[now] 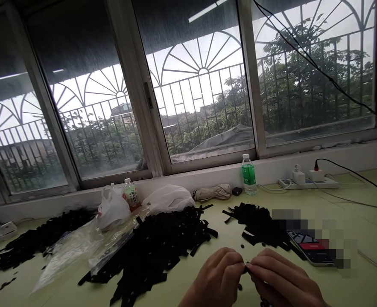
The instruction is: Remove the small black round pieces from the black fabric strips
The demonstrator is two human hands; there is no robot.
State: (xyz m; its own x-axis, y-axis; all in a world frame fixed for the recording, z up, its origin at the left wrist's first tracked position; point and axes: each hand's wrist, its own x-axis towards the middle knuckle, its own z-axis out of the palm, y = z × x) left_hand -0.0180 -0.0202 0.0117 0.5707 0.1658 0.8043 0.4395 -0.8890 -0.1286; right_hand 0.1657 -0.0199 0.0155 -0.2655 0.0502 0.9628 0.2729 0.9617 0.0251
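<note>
My left hand (220, 275) and my right hand (281, 277) meet low in the view, fingertips pinched together around a small black piece (246, 268). Only a bit of it shows between the fingers, so its full shape is hidden. Close to the hands, small black round bits lie on the table, one (242, 246) beyond the fingertips and another (240, 287) nearer me. Under my right palm some dark pieces (265, 302) are partly visible. A large heap of black fabric strips (162, 243) dotted with shiny specks lies left of my hands; a smaller pile of black strips (255, 221) lies beyond them.
On the pale green table (351, 221) a phone (314, 247) lies right of the smaller pile. A green-labelled bottle (249, 175), a power strip (310, 183), a folded umbrella (213, 192) and white plastic bags (169, 197) line the window wall. Another black heap (44, 234) is far left.
</note>
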